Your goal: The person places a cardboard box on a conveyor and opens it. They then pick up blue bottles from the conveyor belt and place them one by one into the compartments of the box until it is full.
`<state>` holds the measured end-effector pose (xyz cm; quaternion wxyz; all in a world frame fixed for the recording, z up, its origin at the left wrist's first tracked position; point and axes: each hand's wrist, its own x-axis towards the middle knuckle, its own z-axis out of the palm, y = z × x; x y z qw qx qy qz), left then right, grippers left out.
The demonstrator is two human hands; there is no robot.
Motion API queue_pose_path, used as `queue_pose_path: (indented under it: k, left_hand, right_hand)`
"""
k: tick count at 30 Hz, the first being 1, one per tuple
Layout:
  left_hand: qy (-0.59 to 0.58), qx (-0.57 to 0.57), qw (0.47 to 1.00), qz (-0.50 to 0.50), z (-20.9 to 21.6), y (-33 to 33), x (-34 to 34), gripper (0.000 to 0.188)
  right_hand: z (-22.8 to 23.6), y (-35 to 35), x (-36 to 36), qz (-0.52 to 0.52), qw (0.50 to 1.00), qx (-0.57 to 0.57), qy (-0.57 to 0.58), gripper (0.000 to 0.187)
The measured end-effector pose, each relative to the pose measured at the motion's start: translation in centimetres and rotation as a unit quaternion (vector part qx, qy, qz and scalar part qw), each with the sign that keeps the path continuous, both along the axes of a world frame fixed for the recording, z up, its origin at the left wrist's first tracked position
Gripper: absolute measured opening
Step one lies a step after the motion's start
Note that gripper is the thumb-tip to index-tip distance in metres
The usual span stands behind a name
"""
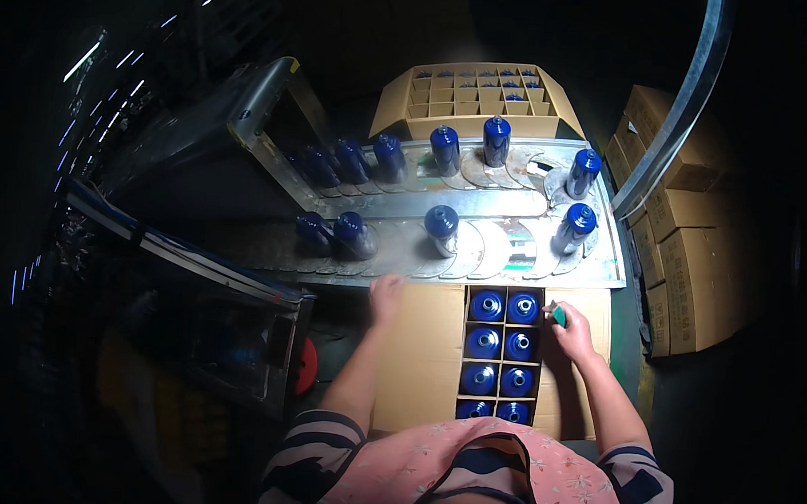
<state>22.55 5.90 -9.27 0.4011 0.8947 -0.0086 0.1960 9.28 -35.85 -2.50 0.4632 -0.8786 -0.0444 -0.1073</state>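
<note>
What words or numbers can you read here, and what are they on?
Stacked brown cartons at the right: dark printed marks, too small and blurred to read.
Grey machine housing: a small dark mark, too tiny to read.
Blue bottles in the open carton: no words I can make out.
Green tool in the right hand: none I can make out.

Open carton (554, 399), partitioned, flaps spread: blue bottles (482, 342), upright, two columns. Person's left grip (385, 298): blurred, at left flap's (422, 355) upper corner. Right grip (573, 332): wrapped around small green tool (558, 317). Conveyor (485, 204), beyond carton: more bottles (441, 223), standing. Second partitioned carton (483, 127), behind conveyor: part-filled. Brown boxes (706, 280), right: stacked.
</note>
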Motion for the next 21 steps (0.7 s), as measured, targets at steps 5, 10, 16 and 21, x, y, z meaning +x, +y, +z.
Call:
queue_pose_path:
  k: [5,10,16,21]
  left_hand:
    - [0.079,0.033,0.93,-0.358,4.9,-10.3,-12.6,0.012]
    - [0.083,0.171,0.879,-0.436,4.5,-12.1,-15.5,0.014]
    - [0.068,0.144,0.899,-0.409,9.7,-7.8,-16.0,0.023]
    - [0.129,0.1,0.967,-0.195,17.6,4.1,-14.0,0.023]
  right_hand:
    - [1.0,0.6,-8.4,0.148,0.939,-0.259,0.169,0.033]
    - [1.5,-0.3,-7.0,0.17,0.911,-0.359,0.116,0.028]
    - [9.9,-4.9,-10.6,-0.006,0.951,-0.309,0.027,0.021]
    - [10.2,-19.7,-10.8,-0.267,0.881,-0.333,0.204,0.028]
